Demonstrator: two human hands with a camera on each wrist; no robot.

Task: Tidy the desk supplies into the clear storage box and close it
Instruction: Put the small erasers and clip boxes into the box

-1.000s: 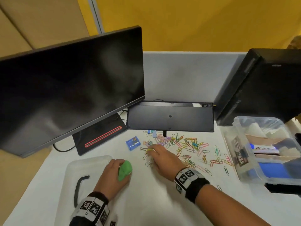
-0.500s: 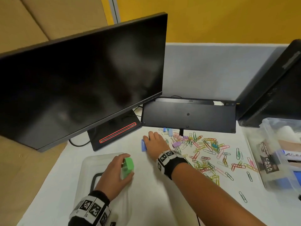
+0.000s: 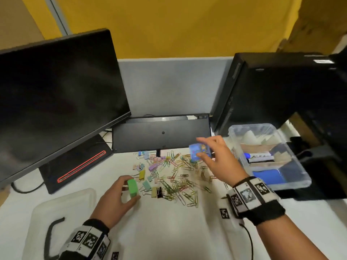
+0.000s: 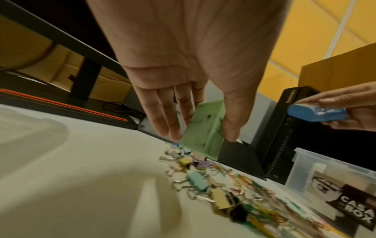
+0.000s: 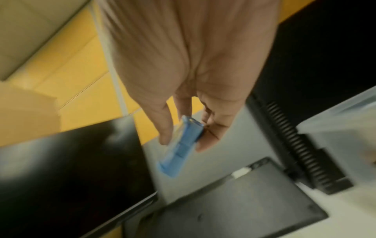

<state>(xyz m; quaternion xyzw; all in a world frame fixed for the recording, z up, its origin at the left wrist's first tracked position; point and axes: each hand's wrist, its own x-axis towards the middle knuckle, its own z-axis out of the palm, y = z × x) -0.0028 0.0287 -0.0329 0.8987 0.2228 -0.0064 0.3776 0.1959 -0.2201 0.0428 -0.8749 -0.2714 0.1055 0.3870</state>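
My right hand pinches a small blue plastic case in the air, above the paper clips and just left of the clear storage box. My left hand grips a small green case between thumb and fingers, low over the white desk at the left edge of the pile. Coloured paper clips and binder clips lie scattered on the desk. The box stands open with markers, paper and a blue item inside. Its clear lid with a black handle lies at the front left.
A black monitor and its base fill the left. A black keyboard leans on edge behind the clips. A black computer tower stands right behind the box. A grey partition closes the back.
My right hand picked up the blue case from beside the monitor base and carried it up and right toward the box. My left hand moved right off the lid with the green case.
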